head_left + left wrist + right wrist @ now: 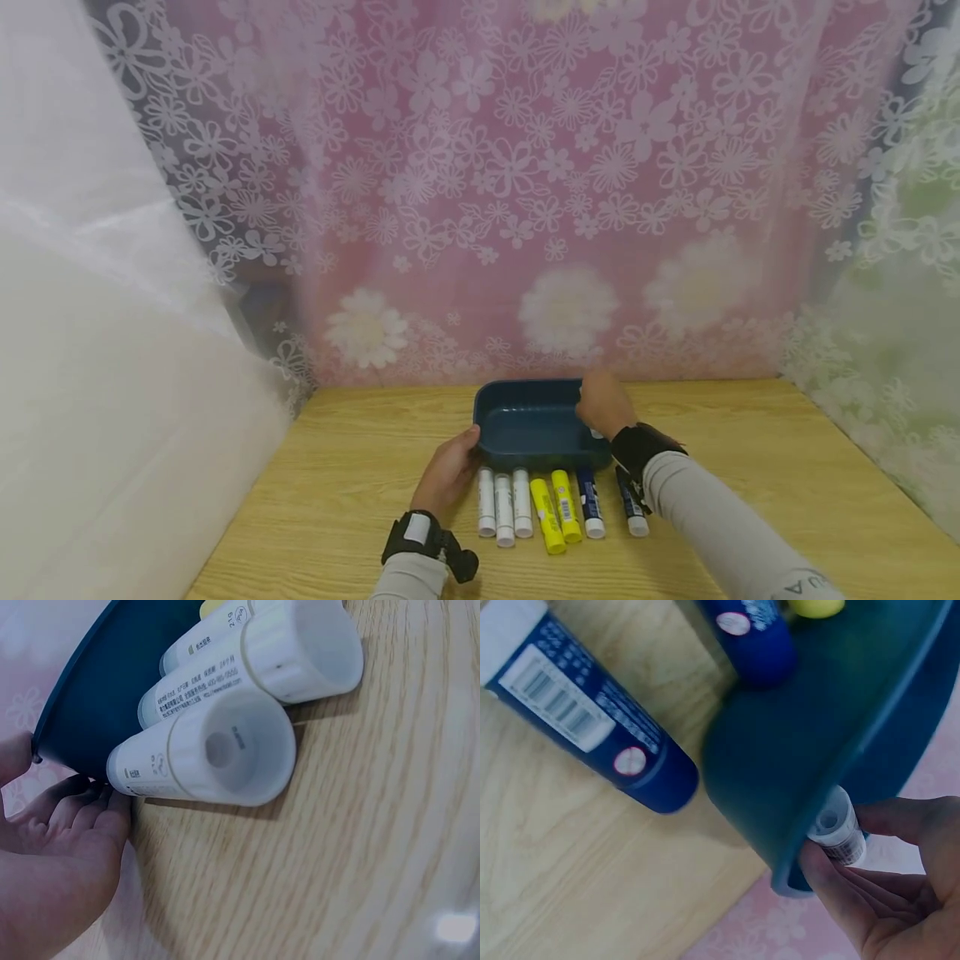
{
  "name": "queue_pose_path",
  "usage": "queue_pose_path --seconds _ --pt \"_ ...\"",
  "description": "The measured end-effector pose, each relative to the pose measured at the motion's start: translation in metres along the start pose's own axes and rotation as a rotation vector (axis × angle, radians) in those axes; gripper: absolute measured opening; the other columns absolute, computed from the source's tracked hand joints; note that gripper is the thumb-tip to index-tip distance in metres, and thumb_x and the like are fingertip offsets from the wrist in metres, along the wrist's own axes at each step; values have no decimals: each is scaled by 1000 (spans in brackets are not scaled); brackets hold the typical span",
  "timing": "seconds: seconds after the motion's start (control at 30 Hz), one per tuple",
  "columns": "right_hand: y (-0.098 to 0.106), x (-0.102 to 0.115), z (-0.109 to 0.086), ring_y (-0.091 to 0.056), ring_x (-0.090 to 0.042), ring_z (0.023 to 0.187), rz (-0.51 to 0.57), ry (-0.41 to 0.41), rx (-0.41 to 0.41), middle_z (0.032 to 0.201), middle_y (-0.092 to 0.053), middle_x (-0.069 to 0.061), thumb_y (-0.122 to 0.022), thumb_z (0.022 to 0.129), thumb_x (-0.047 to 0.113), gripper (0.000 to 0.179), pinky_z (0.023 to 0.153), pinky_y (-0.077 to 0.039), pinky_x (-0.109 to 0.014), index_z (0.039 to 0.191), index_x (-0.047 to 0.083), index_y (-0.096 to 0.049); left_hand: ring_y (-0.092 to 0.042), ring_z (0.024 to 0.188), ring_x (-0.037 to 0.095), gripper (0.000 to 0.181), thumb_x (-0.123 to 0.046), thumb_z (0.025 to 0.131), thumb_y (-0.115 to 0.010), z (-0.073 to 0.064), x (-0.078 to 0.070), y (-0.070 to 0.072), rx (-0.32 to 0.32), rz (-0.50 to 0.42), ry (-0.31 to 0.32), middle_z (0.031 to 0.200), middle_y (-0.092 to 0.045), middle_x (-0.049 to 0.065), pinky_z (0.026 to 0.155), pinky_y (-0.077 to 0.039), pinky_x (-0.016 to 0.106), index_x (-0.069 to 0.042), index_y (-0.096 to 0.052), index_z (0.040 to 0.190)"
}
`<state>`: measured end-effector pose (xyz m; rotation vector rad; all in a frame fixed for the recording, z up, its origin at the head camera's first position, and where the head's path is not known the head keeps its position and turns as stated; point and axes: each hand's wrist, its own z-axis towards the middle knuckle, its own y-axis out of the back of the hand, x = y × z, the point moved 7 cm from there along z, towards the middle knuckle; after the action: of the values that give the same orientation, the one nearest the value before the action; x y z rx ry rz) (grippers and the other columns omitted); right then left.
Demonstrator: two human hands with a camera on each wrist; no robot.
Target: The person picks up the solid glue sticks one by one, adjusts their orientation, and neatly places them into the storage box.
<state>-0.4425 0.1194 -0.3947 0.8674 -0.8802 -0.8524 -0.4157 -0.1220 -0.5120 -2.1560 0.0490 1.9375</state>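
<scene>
A dark blue tray [525, 429] with a raised rim stands near the back of the table. My left hand [448, 473] holds its left end, thumb at the rim and fingers curled below, as the left wrist view shows. Over the right end, my right hand [606, 404] pinches a small white glue stick [838, 829] at the tray's wall; most of its length is hidden. In front of the tray lie three white glue sticks [504, 510], two yellow glue sticks [557, 512] and two dark blue glue sticks [589, 502] with white caps, the rightmost set apart beneath my right wrist.
The wooden table [360, 467] reaches back to a pink flowered curtain [465, 250]. White sheeting [112, 333] hangs along the left side, and a pale green flowered curtain [892, 350] along the right.
</scene>
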Motion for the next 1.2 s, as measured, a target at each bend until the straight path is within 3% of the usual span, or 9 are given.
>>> queue_pose_path --seconds 0.1,0.2,0.33,0.47,0.77,1.03,1.2 --pt "-8 -2 -2 -47 -18 54 35 -56 58 60 -49 -5 -60 80 -11 25 53 -38 -30 62 6 -56 -24 151 43 59 -31 110 -45 0 -1 0 -10 -7 -4 162 -30 25 123 -22 55 8 -34 153" --pt "-18 -6 -2 -38 -15 49 52 -71 83 56 -39 -1 -58 83 -11 32 50 -30 -28 59 9 -48 -23 151 43 59 -30 110 -44 -1 -1 1 -13 -3 2 162 -29 25 124 -22 55 8 -34 153" --pt "-22 -7 -5 -30 -12 45 55 -63 66 51 -28 3 -56 84 -12 41 49 -22 -26 57 15 -39 -22 152 42 60 -32 110 -43 -2 -2 1 -6 8 4 163 -27 24 124 -21 54 7 -32 155" --pt "-22 -5 -9 -29 -13 46 33 -55 45 52 -24 4 -57 84 -13 42 51 -22 -27 58 15 -38 -23 152 42 61 -33 110 -44 -2 -3 1 -13 7 0 163 -28 24 124 -22 54 7 -33 154" --pt "-27 -8 -10 -41 -16 48 -19 -70 52 55 -33 -1 -61 86 -10 21 52 -29 -28 71 2 -55 -20 152 43 62 -33 110 -44 -1 -3 0 -15 7 3 164 -26 24 124 -21 54 7 -31 155" --pt "-35 -11 -6 -37 -15 49 -49 -101 118 56 -27 2 -60 88 -10 32 52 -29 -29 62 8 -50 -22 152 42 62 -34 110 -44 -2 -2 1 -20 29 7 164 -27 24 124 -22 54 6 -32 155" --pt "-38 -11 -7 -48 -18 50 -88 -113 139 56 -42 -4 -61 91 -7 20 52 -34 -30 73 2 -61 -21 152 42 61 -33 110 -43 -1 -2 0 -19 27 1 164 -26 24 124 -22 54 7 -32 155"
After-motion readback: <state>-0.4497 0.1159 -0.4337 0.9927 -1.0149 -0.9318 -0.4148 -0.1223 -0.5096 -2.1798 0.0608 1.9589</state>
